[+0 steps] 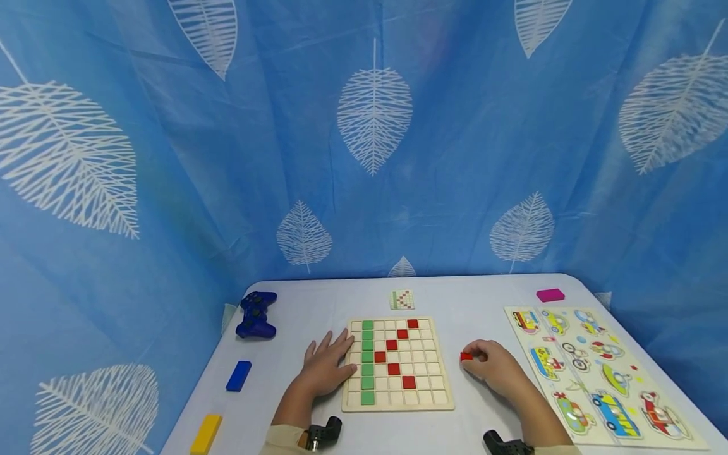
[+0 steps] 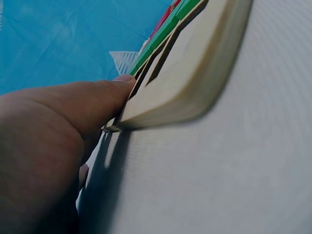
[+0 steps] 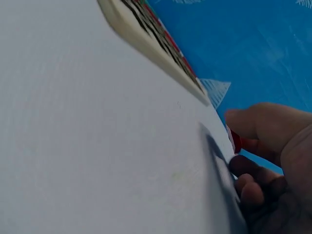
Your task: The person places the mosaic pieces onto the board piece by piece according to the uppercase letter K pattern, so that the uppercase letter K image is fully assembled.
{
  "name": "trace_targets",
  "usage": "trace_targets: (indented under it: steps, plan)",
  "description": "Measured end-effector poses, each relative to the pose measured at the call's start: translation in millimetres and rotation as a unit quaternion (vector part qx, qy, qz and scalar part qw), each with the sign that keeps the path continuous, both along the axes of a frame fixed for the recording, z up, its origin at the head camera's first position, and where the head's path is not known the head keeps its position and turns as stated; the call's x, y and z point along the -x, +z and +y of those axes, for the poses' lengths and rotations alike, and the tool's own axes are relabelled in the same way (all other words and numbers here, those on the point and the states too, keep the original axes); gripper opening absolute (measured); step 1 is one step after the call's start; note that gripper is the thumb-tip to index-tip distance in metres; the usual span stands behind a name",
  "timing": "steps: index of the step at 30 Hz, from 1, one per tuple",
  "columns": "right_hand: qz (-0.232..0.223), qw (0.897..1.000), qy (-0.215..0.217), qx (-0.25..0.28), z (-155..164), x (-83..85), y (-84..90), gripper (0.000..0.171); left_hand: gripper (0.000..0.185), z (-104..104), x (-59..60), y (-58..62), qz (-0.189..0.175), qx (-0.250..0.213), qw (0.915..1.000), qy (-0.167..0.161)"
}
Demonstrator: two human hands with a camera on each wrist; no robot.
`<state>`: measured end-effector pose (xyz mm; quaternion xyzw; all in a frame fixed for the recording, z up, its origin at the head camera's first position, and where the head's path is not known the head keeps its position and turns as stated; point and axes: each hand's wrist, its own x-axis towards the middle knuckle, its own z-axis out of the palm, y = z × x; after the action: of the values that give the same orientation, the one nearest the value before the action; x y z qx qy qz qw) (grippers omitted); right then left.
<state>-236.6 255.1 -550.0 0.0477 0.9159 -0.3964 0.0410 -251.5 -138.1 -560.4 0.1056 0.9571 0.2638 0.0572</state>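
A wooden grid board (image 1: 418, 406) lies on the table, with a column of green tiles (image 1: 368, 360) and several red tiles (image 1: 409, 382) set in slanting lines. At its left edge rests my left hand (image 1: 328, 370), fingers spread, the thumb on the rim; the left wrist view has that thumb (image 2: 105, 100) at the board's corner. To the right of the board, my right hand (image 1: 497, 366) pinches a small red tile (image 1: 466, 356) between thumb and fingers. In the right wrist view the red tile (image 3: 236, 141) is mostly hidden by the fingers.
Behind the board lies a small pattern card (image 1: 402, 299). A vehicle puzzle board (image 1: 580, 385) covers the right side, with a magenta block (image 1: 550, 295) beyond it. On the left are a blue game controller (image 1: 256, 315), a blue block (image 1: 239, 376) and a yellow block (image 1: 206, 434).
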Motion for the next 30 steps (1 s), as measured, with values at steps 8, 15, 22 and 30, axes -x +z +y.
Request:
trace_targets:
  steps: [8,15,22,30]
  plan:
    - [-0.004,0.998,0.052,0.046,-23,-13.8,8.0,0.022,0.072,-1,-1.3,1.7,-0.002,0.003,0.9999,-0.011]
    - [0.007,0.989,0.131,0.063,-43,-26.6,16.7,0.023,0.071,-1,-2.5,2.6,0.002,0.0,0.9999,-0.012]
    - [0.016,0.976,0.209,0.052,-59,-34.4,17.3,0.02,0.071,-2,0.6,1.3,0.003,0.001,0.9999,-0.013]
    - [0.018,0.969,0.246,-0.003,-68,-36.0,14.0,0.02,0.071,-2,3.4,-3.9,0.004,0.02,0.9997,-0.015]
